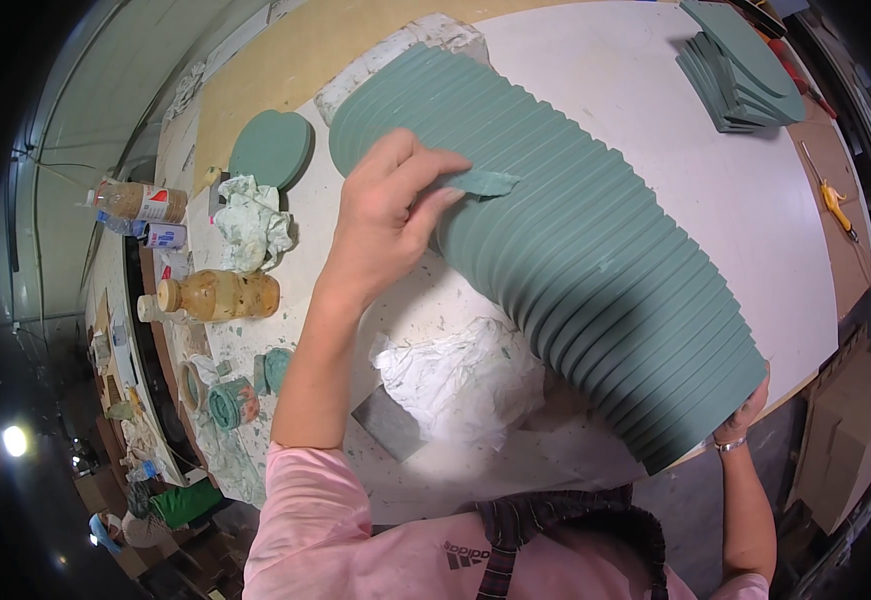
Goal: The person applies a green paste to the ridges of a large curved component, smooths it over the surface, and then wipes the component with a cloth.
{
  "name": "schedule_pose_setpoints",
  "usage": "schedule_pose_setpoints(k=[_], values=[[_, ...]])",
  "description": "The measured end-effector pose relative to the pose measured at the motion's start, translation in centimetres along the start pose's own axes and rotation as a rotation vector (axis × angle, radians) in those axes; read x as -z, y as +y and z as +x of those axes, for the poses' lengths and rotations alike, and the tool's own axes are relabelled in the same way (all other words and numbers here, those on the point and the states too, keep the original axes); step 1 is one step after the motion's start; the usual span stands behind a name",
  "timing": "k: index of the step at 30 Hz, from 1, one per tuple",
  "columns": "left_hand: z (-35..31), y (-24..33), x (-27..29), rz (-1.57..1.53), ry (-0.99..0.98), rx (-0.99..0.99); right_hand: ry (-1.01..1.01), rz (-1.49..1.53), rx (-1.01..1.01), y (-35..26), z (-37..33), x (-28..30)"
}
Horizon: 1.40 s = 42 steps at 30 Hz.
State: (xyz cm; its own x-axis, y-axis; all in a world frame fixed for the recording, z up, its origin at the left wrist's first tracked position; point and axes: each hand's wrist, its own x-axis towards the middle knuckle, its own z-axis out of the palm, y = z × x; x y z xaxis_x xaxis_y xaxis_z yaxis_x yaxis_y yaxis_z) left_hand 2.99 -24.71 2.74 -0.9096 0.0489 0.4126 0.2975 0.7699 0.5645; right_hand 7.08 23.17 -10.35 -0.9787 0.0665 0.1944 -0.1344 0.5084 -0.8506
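A long ribbed form, built of many green layered slices, lies across the white table like a curved tube. My left hand rests on its upper part and pinches a small green scrap against the ribs. My right hand grips the near end of the form at the table's edge, mostly hidden behind it.
Crumpled white paper and a grey block lie below the form. A green heart-shaped slab, a stained rag, bottles and paint pots sit at left. A stack of green slabs stands far right.
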Motion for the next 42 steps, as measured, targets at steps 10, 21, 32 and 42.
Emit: schedule_pose_setpoints(k=[10, 21, 32, 42], values=[[1.2, 0.3, -1.0, 0.047, 0.017, -0.053, 0.006, -0.012, 0.02, -0.6, 0.0, -0.1], [1.0, 0.3, -1.3, 0.011, 0.045, -0.043, 0.008, -0.003, 0.029, -0.4, 0.1, -0.1], [2.3, 0.3, -2.5, 0.005, 0.082, -0.025, -0.019, 0.017, 0.023, -1.3, 0.3, -0.2], [3.4, 0.7, -3.9, -0.061, 0.049, 0.016, -0.018, 0.013, 0.047, -1.1, 0.3, -0.2]])
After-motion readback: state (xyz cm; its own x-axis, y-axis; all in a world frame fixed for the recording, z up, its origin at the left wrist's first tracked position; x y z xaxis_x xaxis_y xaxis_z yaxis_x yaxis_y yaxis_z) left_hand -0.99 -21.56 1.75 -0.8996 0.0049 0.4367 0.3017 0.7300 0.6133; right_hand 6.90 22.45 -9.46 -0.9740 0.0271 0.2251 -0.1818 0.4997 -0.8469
